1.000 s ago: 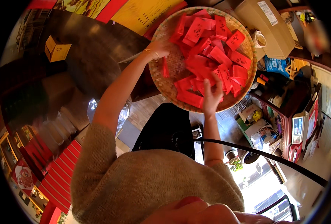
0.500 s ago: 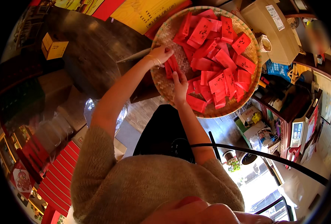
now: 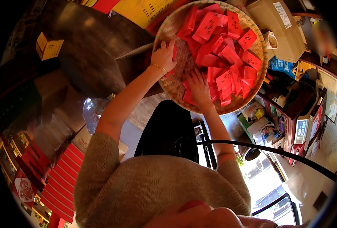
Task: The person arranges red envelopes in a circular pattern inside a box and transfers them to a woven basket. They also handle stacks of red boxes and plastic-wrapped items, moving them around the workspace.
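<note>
A round woven bamboo tray point(image 3: 183, 57) holds a heap of small red paper packets point(image 3: 229, 55) with dark brush marks on them. At the tray's left side my left hand point(image 3: 163, 57) is closed around a red packet point(image 3: 170, 73); red paper shows past both sides of its fingers. My right hand point(image 3: 198, 86) lies with fingers spread on the packets at the near edge of the heap, palm down. Part of a packet point(image 3: 187, 95) sticks out to the left of that hand.
Left of the tray stands an open carton flap point(image 3: 136, 50). A small yellow box point(image 3: 50, 47) sits on the dark wooden surface farther left. A large cardboard box point(image 3: 280, 30) and a small woven cup point(image 3: 270, 40) border the tray on the right. A black cable point(image 3: 267, 150) crosses the lower right.
Both hands were together on red packets at the tray's left. My right hand has moved right and down onto the heap and spread its fingers; my left hand stays at the left rim.
</note>
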Demonstrator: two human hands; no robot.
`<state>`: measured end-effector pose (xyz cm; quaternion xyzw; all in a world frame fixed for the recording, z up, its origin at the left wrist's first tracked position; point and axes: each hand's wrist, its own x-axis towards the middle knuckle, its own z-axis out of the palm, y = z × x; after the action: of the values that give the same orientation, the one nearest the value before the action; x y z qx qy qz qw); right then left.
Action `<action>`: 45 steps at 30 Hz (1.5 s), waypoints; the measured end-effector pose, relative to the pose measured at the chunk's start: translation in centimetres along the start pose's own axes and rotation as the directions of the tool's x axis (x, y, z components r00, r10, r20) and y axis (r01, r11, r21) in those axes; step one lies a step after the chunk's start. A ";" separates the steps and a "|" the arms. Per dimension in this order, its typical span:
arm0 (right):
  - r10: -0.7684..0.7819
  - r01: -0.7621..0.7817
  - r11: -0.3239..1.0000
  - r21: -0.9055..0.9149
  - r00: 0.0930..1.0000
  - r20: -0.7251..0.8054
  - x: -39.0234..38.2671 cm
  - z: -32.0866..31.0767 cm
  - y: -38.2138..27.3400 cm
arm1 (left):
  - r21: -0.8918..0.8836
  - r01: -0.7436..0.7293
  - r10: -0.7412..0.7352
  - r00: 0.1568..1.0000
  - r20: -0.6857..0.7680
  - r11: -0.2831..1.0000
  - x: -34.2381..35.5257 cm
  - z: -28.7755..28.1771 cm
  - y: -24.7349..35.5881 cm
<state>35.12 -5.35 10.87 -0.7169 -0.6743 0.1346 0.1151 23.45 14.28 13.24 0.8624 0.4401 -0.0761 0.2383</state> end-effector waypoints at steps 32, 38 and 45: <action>0.702 0.003 0.174 0.985 0.701 -0.126 2.0 -3.4 -2.9 | -0.503 -0.211 0.252 0.968 0.013 0.838 -1.5 1.4 -2.2; 0.355 0.149 0.684 0.714 0.788 -0.504 3.4 -4.2 -2.7 | -0.355 -0.053 0.058 0.998 0.006 0.934 -1.9 3.6 -2.6; 0.239 0.097 0.798 0.595 0.856 -0.459 4.9 -0.5 -2.0 | -0.265 0.033 -0.040 0.999 -0.021 0.964 -2.0 3.0 -2.2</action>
<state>33.71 -0.28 11.82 -0.6781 -0.5126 0.1494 0.5051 20.70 12.47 10.52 0.8154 0.4654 -0.0097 0.3442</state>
